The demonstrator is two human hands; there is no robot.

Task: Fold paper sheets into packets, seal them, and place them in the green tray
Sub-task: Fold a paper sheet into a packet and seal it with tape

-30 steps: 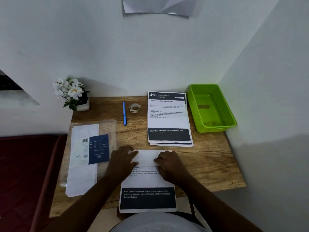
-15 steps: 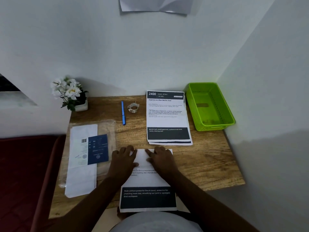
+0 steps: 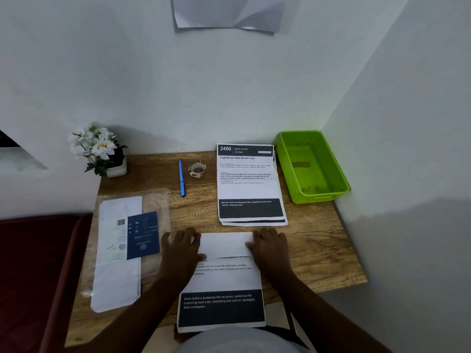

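On the bench, the folded sheet lies at 6 o'clock with the left hand and right hand on its far corners. The paper stack sits toward 12, the tray at 2. The pen and tape roll lie at 11, the flower pot at 10, the envelope pack at 9.

One head-worn wide-angle view looks forward and down, close over the desk; edges probably distorted.
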